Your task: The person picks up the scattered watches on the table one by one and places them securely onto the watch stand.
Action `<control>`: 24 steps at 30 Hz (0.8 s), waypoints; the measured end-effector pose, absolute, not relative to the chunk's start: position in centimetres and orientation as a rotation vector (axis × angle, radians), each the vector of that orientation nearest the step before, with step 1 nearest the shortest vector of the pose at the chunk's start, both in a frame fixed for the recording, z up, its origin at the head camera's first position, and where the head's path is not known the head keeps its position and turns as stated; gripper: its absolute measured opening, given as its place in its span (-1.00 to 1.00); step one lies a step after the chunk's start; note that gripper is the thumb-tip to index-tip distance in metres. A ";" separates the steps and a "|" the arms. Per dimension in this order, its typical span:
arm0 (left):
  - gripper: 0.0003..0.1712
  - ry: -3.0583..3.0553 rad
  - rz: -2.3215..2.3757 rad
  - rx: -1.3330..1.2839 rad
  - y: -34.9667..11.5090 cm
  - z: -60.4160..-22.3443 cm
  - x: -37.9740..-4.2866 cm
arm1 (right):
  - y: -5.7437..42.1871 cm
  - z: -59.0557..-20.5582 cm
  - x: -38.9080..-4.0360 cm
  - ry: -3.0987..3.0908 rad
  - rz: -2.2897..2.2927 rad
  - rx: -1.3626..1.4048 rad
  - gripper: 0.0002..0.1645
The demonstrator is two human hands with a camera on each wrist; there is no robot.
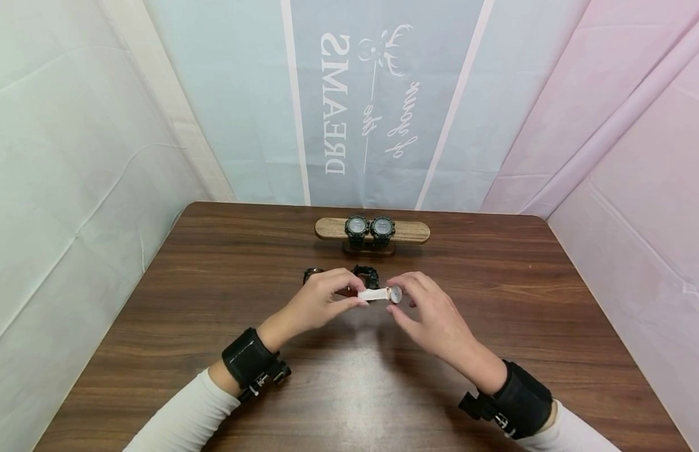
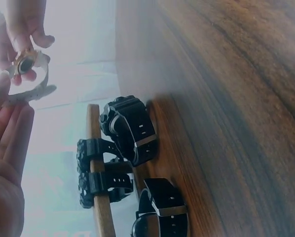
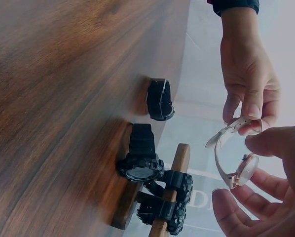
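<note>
A wristwatch [image 1: 374,294] with a white strap and a gold-toned case is held between both hands above the table. My left hand [image 1: 318,300] pinches the strap's end between thumb and fingers. At the case, my right hand [image 1: 439,320] holds the watch with its fingertips; its thumb stands a little apart in the head view. The right wrist view shows the strap curved in an unfastened loop, the round case [image 3: 247,170] tilted at its lower end. Behind the hands, a black chunky watch [image 3: 140,160] and a second dark watch [image 3: 160,98] sit on the table.
A wooden watch stand [image 1: 411,231] is near the table's back edge. Two black watches [image 1: 357,227] are strapped side by side around its bar, with bare wood at both ends. A printed cloth [image 1: 383,113] hangs behind the brown table [image 1: 213,282].
</note>
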State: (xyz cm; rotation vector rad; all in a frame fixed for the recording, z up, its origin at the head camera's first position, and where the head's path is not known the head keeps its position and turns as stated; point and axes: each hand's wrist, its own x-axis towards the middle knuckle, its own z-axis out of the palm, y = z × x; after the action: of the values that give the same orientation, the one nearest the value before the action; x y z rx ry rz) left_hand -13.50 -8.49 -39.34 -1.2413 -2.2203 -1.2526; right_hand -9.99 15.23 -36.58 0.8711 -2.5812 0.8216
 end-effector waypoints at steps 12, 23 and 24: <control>-0.83 -2.221 -1.045 -1.234 -7.9 -39.0 -12.5 | 15.6 -36.3 -10.2 -2.567 1.037 0.860 -0.58; -0.82 -2.226 -0.752 -1.149 -6.7 -39.0 -11.5 | 15.6 -35.9 -10.3 -2.507 1.136 0.884 -0.51; -0.81 -2.222 -0.731 -1.142 -6.5 -39.1 -11.4 | 15.6 -35.9 -10.3 -2.508 1.132 0.880 -0.51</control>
State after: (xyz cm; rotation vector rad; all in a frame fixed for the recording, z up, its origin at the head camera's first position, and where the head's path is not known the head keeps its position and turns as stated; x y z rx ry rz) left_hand -11.41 -6.54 -39.07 -1.1417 -2.2224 -0.7313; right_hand -10.27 15.62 -35.93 0.8804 -2.5076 1.1323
